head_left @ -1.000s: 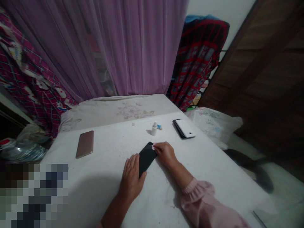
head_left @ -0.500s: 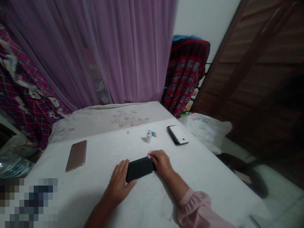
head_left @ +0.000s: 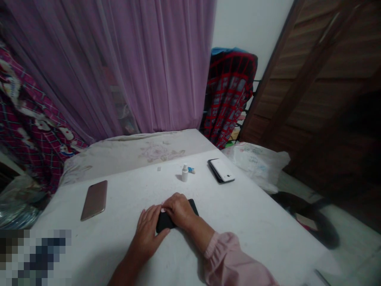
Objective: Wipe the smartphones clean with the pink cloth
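Observation:
A black smartphone (head_left: 163, 223) lies flat on the white-covered surface, partly hidden under my hands. My left hand (head_left: 148, 230) grips its left end, fingers along the far edge and thumb at the near edge. Over the phone, my right hand (head_left: 181, 211) pinches a small pale pink cloth (head_left: 163, 209) against the screen, close to my left fingers. Most of the cloth is covered by the fingers. Beyond the hands stands a small white spray bottle (head_left: 185, 174), upright, with a small blue-and-white item (head_left: 191, 170) just behind it.
To the left lies a rose-gold phone (head_left: 94, 200), face down. At the right, a white phone (head_left: 222, 170) rests on a darker flat device (head_left: 214, 174). A small clear piece (head_left: 158, 169) sits at the back. A plastic bag (head_left: 258, 163) is beyond the right edge.
My right hand has slid left across the phone with the cloth, from its right end to near my left hand. The left hand keeps its hold. The view has shifted slightly.

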Demonstrator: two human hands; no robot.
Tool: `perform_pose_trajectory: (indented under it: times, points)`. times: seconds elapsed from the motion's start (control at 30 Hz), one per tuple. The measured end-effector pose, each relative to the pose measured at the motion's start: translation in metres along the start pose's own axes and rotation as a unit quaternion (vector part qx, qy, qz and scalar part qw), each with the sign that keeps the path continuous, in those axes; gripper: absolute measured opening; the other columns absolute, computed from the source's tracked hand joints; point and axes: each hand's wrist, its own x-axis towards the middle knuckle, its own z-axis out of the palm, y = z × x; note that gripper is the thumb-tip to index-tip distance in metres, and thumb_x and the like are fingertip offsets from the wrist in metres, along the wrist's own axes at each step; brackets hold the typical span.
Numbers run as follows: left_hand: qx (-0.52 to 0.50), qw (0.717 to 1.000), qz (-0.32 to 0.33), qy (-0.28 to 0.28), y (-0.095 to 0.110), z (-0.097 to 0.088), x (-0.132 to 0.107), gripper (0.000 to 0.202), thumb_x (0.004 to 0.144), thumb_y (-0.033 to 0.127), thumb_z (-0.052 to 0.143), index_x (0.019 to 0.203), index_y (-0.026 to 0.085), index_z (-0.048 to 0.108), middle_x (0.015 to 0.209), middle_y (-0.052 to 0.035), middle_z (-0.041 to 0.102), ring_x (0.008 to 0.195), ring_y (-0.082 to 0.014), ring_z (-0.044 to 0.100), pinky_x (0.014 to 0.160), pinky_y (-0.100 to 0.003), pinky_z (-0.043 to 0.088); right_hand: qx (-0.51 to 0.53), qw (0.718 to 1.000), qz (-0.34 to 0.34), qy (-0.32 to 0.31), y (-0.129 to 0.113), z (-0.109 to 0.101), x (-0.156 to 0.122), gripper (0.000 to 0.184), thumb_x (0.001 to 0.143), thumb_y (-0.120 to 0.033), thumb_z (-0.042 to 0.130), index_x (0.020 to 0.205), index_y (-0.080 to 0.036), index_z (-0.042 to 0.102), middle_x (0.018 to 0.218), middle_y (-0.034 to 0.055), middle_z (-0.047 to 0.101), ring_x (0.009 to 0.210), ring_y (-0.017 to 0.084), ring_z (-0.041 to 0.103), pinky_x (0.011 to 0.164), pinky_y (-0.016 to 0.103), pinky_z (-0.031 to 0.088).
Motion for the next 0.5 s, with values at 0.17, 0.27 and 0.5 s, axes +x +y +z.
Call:
perform_pose_trajectory:
  times: [0.17, 0.27, 0.5]
  points:
    - [-0.015, 1.0, -0.003, 0.001, 0.008, -0.01, 0.002, 0.059, 0.089, 0.039, 0.054, 0.142, 0.018, 0.042, 0.131, -0.0132, 0.061, 0.122, -0.0298, 0.055, 0.11, -0.053, 0.036, 0.036, 0.997, 0.048, 0.045, 0.043, -0.024, -0.031, 0.016, 0.085, -0.017, 0.067, 0.094, -0.027, 0.076, 0.097, 0.0004, 0.078, 0.089, 0.017, 0.068, 0.085, 0.03, 0.047]
    - [-0.01, 1.0, -0.007, 0.011, 0.014, -0.014, 0.002, 0.061, 0.088, 0.042, 0.054, 0.143, 0.017, 0.041, 0.13, -0.0141, 0.061, 0.121, -0.0313, 0.056, 0.109, -0.053, 0.036, 0.038, 0.992, 0.085, 0.088, 0.069, -0.036, -0.057, 0.017, 0.087, -0.019, 0.065, 0.095, -0.028, 0.077, 0.093, 0.0016, 0.078, 0.083, 0.018, 0.069, 0.08, 0.031, 0.05]
    - [0.006, 0.999, -0.026, 0.026, 0.03, -0.021, -0.003, 0.062, 0.086, 0.042, 0.057, 0.141, 0.016, 0.043, 0.124, -0.0151, 0.061, 0.117, -0.032, 0.056, 0.11, -0.056, 0.033, 0.085, 0.964, 0.181, 0.176, 0.071, -0.033, -0.075, 0.021, 0.09, -0.027, 0.057, 0.096, -0.029, 0.077, 0.095, 0.0023, 0.078, 0.089, 0.02, 0.07, 0.078, 0.033, 0.055]
